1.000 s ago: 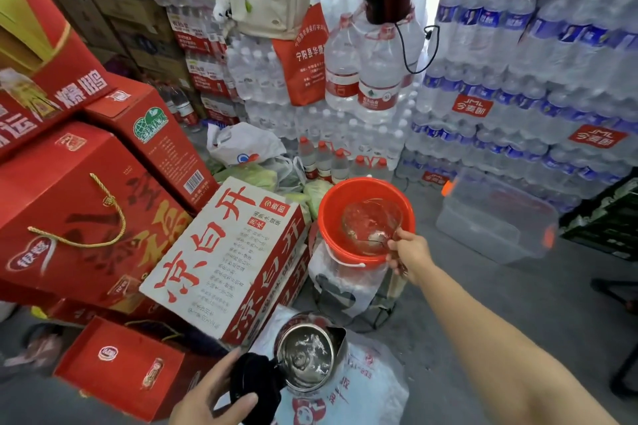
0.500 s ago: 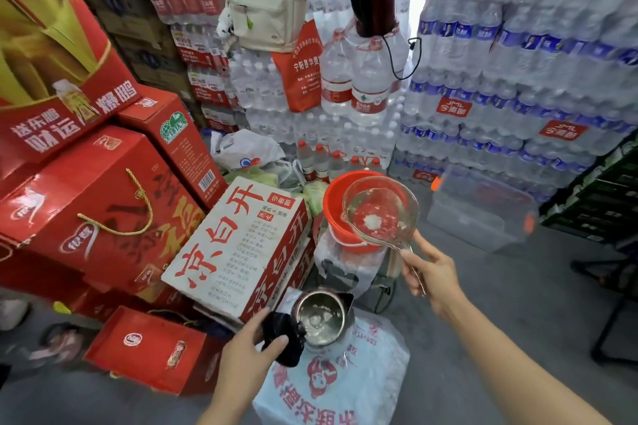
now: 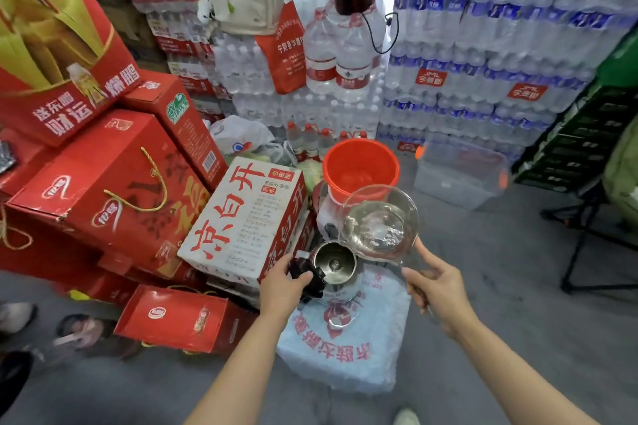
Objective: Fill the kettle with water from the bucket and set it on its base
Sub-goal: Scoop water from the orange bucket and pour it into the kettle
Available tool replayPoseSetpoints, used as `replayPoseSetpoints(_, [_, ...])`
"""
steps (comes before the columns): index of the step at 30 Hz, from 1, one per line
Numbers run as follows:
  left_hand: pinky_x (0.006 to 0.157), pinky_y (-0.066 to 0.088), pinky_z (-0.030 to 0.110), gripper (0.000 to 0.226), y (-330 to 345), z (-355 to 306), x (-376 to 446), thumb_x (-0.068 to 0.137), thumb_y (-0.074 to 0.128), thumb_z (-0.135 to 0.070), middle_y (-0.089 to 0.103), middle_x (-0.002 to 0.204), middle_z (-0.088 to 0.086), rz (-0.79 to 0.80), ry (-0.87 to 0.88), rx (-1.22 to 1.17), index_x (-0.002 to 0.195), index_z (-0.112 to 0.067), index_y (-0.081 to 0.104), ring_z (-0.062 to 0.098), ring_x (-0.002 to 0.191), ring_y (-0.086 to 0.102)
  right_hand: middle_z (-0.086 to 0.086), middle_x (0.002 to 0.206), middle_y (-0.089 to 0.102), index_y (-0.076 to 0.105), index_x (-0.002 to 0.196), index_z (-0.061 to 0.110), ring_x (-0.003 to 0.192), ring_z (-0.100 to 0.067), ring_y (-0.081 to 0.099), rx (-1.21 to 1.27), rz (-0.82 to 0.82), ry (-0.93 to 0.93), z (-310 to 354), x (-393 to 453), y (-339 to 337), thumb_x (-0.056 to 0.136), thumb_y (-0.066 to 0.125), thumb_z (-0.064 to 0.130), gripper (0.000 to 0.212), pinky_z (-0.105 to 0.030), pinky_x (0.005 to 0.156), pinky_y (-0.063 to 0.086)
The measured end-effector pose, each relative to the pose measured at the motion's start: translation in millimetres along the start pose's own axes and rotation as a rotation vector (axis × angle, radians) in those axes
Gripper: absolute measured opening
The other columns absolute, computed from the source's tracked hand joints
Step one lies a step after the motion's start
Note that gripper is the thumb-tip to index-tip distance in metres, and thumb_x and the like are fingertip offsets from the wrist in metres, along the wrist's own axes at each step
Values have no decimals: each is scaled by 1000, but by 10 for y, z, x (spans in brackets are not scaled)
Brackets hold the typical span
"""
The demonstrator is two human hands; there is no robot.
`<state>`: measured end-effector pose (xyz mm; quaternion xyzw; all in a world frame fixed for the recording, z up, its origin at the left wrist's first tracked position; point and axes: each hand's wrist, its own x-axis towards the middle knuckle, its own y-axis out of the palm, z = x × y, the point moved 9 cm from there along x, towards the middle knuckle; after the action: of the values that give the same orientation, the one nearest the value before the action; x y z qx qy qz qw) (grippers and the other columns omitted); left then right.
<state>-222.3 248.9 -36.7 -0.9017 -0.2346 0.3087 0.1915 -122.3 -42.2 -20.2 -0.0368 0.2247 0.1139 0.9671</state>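
A steel kettle [image 3: 334, 264] with its lid open stands on a white plastic-wrapped pack [image 3: 348, 348]. My left hand [image 3: 281, 286] grips the kettle's black handle. My right hand [image 3: 436, 286] holds the handle of a clear ladle bowl [image 3: 378, 222] with water in it, just above and to the right of the kettle's mouth. The orange bucket [image 3: 360, 166] stands behind, on a wrapped stand. The kettle's base is not visible.
A white and red carton [image 3: 248, 217] lies just left of the kettle, with red gift boxes [image 3: 103, 183] stacked beyond. Walls of bottled water [image 3: 483, 45] rise behind. A clear plastic bin [image 3: 459, 172] and black stand legs [image 3: 587, 238] are on the right.
My right hand lifted the water-filled ladle out of the bucket and carried it down toward the kettle's mouth. My left hand stayed on the kettle's handle.
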Motion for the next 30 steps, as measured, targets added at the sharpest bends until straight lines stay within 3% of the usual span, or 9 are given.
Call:
replayPoseSetpoints(6, [105,44,48,67,7,-4,2,81,74,-26,53,141,5,6,-10,-8,141,-21,45,24,126,52,-5,51,48,42,146,39,42,-11,38,-225,-64,-98,13,-156,1,91,68,5,69,-23,37,36])
replayPoseSetpoints(16, [104,44,45,62,28,-119,16,83,72,-22,55,139,7,-16,13,18,139,-14,48,25,126,51,13,46,25,44,143,46,48,-6,24,-497,-172,-227,-56,-38,-28,88,70,9,71,-24,52,35])
replayPoseSetpoints(20, [103,44,45,62,41,-134,20,82,73,-24,56,138,7,-11,11,31,138,-15,48,26,125,52,10,43,23,41,140,50,49,-9,23,-586,-193,-278,-42,-21,-59,88,72,12,72,-21,51,28])
replayPoseSetpoints(23, [102,45,42,59,43,-152,14,82,73,-25,58,135,6,-16,14,47,136,-14,51,25,123,54,8,44,24,39,139,54,50,-10,21,-630,-205,-292,-51,-11,-79,88,72,15,72,-26,53,28])
replayPoseSetpoints(30, [102,45,48,68,49,-164,25,78,75,-33,57,137,6,-19,-5,78,139,-18,48,25,124,53,5,51,26,36,137,56,51,-13,22,-734,-213,-327,2,8,-18,88,72,18,71,-23,53,28])
